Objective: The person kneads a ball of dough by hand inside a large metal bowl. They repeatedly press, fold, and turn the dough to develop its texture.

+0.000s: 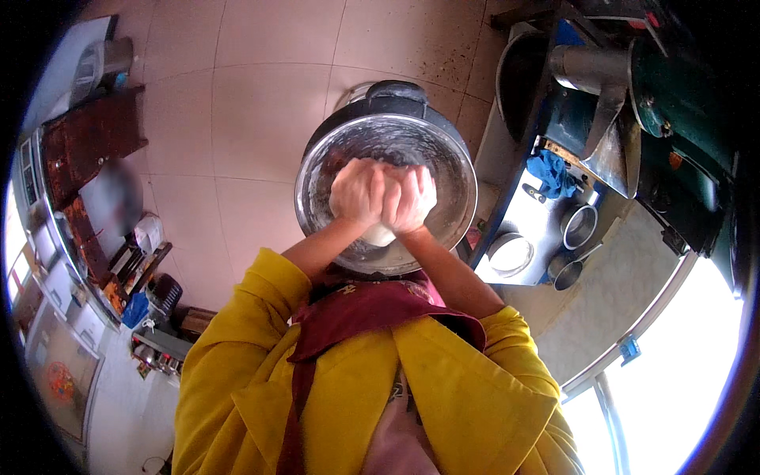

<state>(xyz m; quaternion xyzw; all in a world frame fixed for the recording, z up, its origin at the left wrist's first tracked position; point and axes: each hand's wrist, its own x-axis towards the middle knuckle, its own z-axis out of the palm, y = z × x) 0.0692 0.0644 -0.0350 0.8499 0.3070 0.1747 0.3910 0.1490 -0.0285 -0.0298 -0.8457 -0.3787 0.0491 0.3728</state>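
A wide metal bowl (465, 186) is in front of my body, its inner wall smeared with white residue. Inside it lies a pale lump of dough (378, 235), mostly covered by my hands. My left hand (358, 190) and my right hand (408, 194) press side by side on the dough, touching each other. The fingers of both are curled in, with the knuckles toward the bowl's far side. White residue coats the skin of both hands. How far the fingers sink into the dough is hidden.
Under and behind the bowl is a dark rounded support (396, 92) on pink floor tiles (269, 103). At right, a blue-edged white worktop (518, 229) carries a round pan (579, 226), a small saucepan (567, 275) and a blue cloth (552, 172). Brown wooden furniture (87, 142) stands at left.
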